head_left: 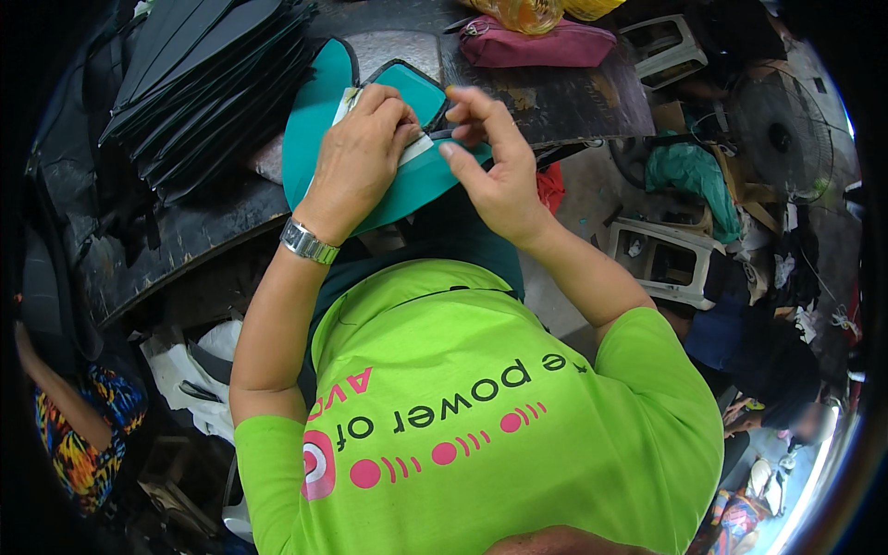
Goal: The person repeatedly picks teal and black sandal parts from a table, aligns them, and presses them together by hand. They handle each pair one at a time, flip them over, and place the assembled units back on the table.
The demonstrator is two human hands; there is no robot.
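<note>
- Dark panels (208, 83) lie stacked on the desk (208, 242).
- Teal piece (303, 153) overhangs the desk's edge; left hand's grip (361, 153) seemingly pinches the white strip (415, 150) on it, probably positioning it.
- Right hand's grip (504, 166) looks empty, fingers parted; next move calls for steadying the strip.

Black-edged teal fabric (416, 188), whitish strip (413, 152), lime-green shirt (518, 324) with pink-and-black print (445, 452), dusky-pink pouch (541, 46), silver watch (308, 242)
</note>
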